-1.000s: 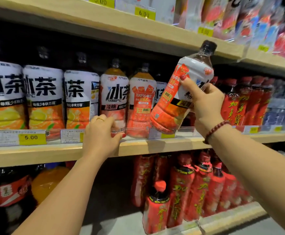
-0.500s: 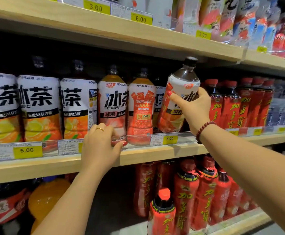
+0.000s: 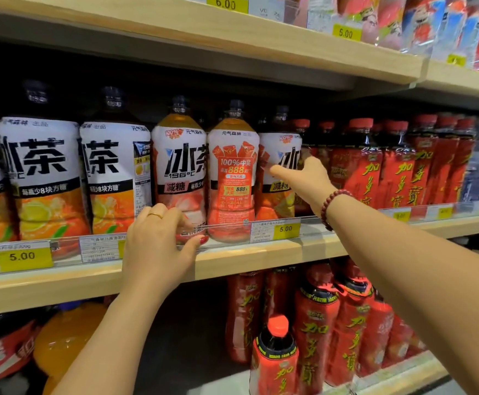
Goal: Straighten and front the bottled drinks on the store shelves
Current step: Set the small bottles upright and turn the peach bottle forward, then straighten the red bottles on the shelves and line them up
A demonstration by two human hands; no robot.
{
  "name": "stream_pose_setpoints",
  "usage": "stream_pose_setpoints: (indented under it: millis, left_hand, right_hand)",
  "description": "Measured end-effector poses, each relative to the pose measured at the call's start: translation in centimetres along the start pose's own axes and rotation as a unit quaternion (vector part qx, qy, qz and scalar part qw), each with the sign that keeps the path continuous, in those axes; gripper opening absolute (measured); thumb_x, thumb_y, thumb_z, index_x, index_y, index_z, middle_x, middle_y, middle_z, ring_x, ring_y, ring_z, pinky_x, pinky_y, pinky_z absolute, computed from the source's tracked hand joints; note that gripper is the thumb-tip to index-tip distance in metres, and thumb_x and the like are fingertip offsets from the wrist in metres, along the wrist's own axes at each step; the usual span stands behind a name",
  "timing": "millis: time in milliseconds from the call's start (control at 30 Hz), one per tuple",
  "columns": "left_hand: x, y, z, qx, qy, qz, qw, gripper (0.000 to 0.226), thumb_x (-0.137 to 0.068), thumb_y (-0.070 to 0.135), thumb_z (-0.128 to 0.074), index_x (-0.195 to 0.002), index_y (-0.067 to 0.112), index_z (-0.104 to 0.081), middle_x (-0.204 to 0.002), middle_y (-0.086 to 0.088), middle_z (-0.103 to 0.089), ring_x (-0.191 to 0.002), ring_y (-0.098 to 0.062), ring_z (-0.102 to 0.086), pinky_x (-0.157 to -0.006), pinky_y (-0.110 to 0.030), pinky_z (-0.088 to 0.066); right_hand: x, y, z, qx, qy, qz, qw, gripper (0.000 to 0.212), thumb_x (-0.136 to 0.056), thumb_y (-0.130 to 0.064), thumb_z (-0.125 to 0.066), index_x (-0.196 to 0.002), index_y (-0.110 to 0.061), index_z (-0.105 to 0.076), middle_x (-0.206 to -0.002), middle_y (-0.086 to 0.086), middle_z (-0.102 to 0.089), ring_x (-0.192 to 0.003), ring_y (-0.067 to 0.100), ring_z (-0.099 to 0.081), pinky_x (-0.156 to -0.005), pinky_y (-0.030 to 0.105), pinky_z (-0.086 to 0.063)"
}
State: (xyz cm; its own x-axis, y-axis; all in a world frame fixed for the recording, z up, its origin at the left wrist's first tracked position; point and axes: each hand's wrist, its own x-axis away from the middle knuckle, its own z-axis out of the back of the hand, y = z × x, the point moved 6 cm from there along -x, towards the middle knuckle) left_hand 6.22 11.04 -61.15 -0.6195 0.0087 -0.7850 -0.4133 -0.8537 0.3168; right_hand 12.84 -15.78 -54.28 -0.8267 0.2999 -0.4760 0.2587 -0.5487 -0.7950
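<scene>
Broadly, the middle shelf carries a row of iced tea bottles behind a clear front rail, with red herbal tea bottles to their right. At the right end of the tea row stands the end bottle, upright, between the promo-panel bottle and the red ones. The right hand holds it, thumb across the label face and fingers wrapped round the far side, out of sight. The left hand hooks curled fingers over the rail, thumb along its front, before the peach tea bottle. Best, I judge, to seat the base flat behind the rail, twist until the big black characters face squarely out, flush with the neighbours, then release gently; the promo-panel bottle seems to need the same turn
</scene>
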Motion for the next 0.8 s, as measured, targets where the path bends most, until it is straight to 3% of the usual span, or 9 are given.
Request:
stream_pose_setpoints:
  millis: [67, 133, 233, 367, 633, 800]
  left_hand:
    - [0.0, 0.0, 0.1, 0.0, 0.004, -0.004, 1.0, 0.027, -0.074, 0.034, -0.079, -0.084, 0.017, -0.061, -0.083, 0.0, -0.055, -0.087, -0.023, -0.052, -0.074, -0.042, -0.047]
    - [0.1, 0.0, 0.1, 0.0, 0.005, -0.008, 1.0, 0.027, -0.073, 0.033, -0.079, -0.083, 0.017, -0.06, -0.083, 0.0, -0.055, -0.087, -0.023, -0.051, -0.073, -0.041, -0.046]
    - [0.0, 0.0, 0.1, 0.0, 0.004, -0.011, 1.0, 0.027, -0.073, 0.032, -0.08, -0.084, 0.017, -0.06, -0.083, 0.0, -0.056, -0.087, -0.023, -0.051, -0.073, -0.04, -0.046]
    - [0.1, 0.0, 0.0, 0.002, 0.011, -0.015, 1.0, 0.026, -0.072, 0.029, -0.081, -0.083, 0.017, -0.06, -0.081, 0.001, -0.055, -0.086, -0.023, -0.051, -0.071, -0.04, -0.045]
    - [0.1, 0.0, 0.0, -0.007, 0.013, -0.023, 1.0, 0.027, -0.071, 0.029, -0.081, -0.08, 0.017, -0.059, -0.079, 0.0, -0.055, -0.083, -0.025, -0.053, -0.07, -0.042, -0.046]
    - [0.0, 0.2, 0.2, -0.005, 0.013, -0.028, 0.999, 0.026, -0.072, 0.03, -0.079, -0.081, 0.016, -0.06, -0.08, 0.002, -0.052, -0.083, -0.021, -0.049, -0.069, -0.037, -0.042]
  right_hand:
    - [0.1, 0.5, 0.0, -0.007, -0.036, 0.015, 0.999, 0.038, -0.073, -0.04, -0.081, -0.09, -0.025, -0.05, -0.097, -0.004, -0.062, -0.091, 0.011, -0.06, -0.07, 0.024, -0.049]
    - [0.8, 1.2, 0.1, -0.02, -0.092, 0.029, 0.995, 0.047, -0.071, -0.035, -0.084, -0.107, -0.023, -0.057, -0.106, -0.008, -0.065, -0.095, 0.003, -0.063, -0.073, 0.017, -0.051]
    - [1.6, 2.2, -0.1, 0.07, -0.114, 0.048, 0.99, 0.069, -0.071, -0.038, -0.083, -0.127, -0.012, -0.053, -0.117, -0.009, -0.056, -0.107, 0.012, -0.056, -0.089, 0.027, -0.046]
    - [1.8, 2.8, -0.3, 0.066, -0.088, 0.072, 0.991, 0.048, -0.071, -0.041, -0.082, -0.11, -0.024, -0.059, -0.101, -0.011, -0.066, -0.093, 0.006, -0.063, -0.085, 0.028, -0.052]
    - [2.1, 3.2, -0.3, 0.083, -0.072, 0.092, 0.99, 0.064, -0.071, -0.049, -0.079, -0.122, -0.018, -0.058, -0.113, -0.004, -0.066, -0.102, 0.013, -0.062, -0.09, 0.031, -0.051]
    - [2.3, 2.7, -0.5, 0.121, -0.102, 0.08, 0.984, 0.052, -0.077, -0.049, -0.074, -0.113, -0.017, -0.054, -0.103, -0.007, -0.062, -0.086, 0.002, -0.058, -0.064, 0.013, -0.043]
